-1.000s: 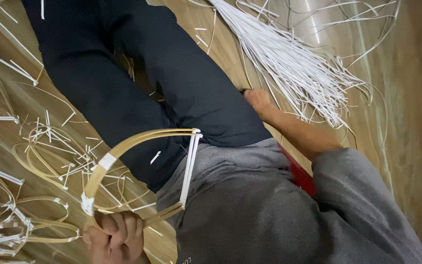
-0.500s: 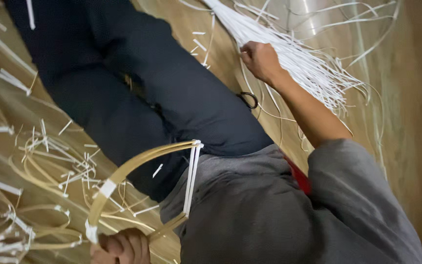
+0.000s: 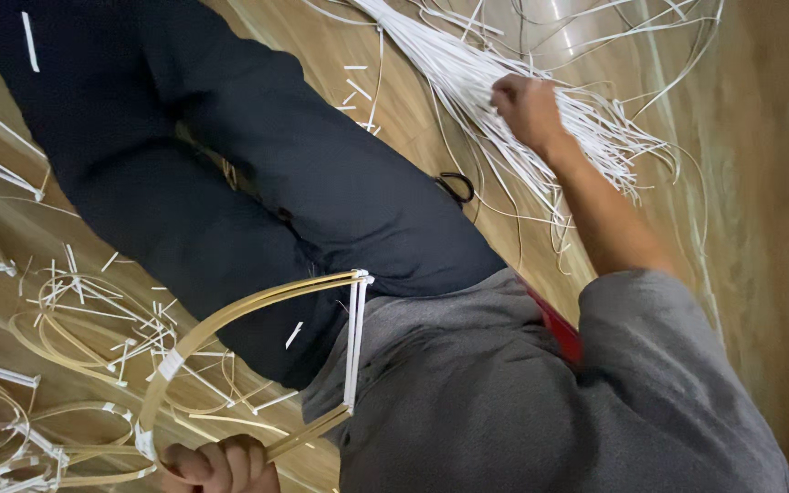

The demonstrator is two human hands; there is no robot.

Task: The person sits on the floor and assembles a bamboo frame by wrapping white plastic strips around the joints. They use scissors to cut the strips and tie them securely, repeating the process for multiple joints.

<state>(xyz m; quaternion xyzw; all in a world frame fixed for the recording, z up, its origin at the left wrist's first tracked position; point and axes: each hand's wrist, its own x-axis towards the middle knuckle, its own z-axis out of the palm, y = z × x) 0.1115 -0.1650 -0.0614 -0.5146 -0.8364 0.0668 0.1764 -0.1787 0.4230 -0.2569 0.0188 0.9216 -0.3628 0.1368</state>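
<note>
Strips (image 3: 468,73), a long white bundle, lie fanned over the floor (image 3: 778,228) beyond the knee, and the right hand (image 3: 527,110) rests on them with fingers curled in; whether it has one pinched I cannot tell. The left hand (image 3: 221,461) is clenched round the base of the hoop (image 3: 257,310), a bent cane frame with white bindings that leans against the lap. Singling out one strip looks best done near its end, with thumb and forefinger, drawing along the lay of the bundle so the neighbours do not tangle. The hoop is best kept steady and low. A black scissors handle (image 3: 457,187) lies just beside the thigh; offcuts (image 3: 93,301) litter the floor on the left.
</note>
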